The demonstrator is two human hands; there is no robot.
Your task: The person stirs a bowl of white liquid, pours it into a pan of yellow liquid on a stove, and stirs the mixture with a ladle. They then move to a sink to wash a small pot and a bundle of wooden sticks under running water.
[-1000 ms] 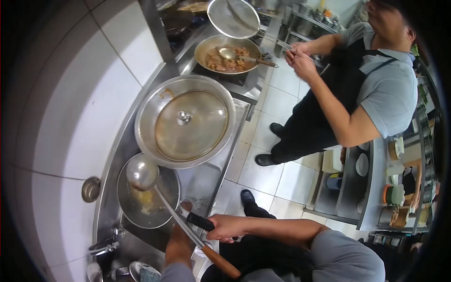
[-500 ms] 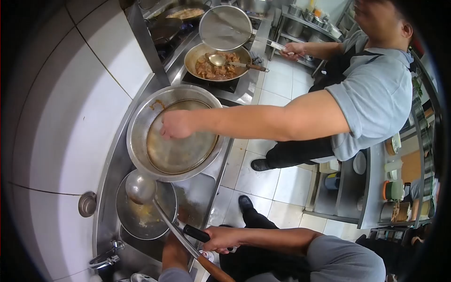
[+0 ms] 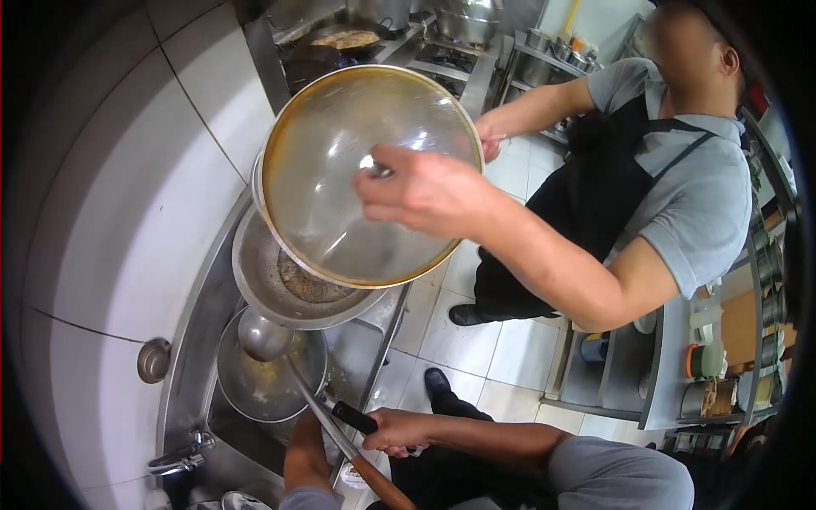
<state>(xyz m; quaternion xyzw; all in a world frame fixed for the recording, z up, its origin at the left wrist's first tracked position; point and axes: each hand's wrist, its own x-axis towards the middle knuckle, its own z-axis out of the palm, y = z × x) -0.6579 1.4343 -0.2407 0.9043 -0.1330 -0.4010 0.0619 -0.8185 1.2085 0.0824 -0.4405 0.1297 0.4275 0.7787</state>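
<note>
My right hand is wrapped round the black handle of a round grey pan in the sink. Yellowish food bits and liquid show inside the pan. My left forearm reaches down beside the pan; that hand is hidden below it. A long-handled ladle slants across, its bowl over the pan's rim and its wooden handle near my right forearm. Beyond the pan stands a wide metal basin, a dark patch at its bottom. Above it, a co-worker's hand holds a large round lid by its knob.
The co-worker stands on the far right side of the counter. A tap is at the sink's lower left. A wok of food sits on the back stove. Shelves with containers line the right.
The co-worker has lifted the lid out of the basin, up and to the right. It now covers the view of the pan of meat and the round strainer-like disc. My right hand has hardly moved.
</note>
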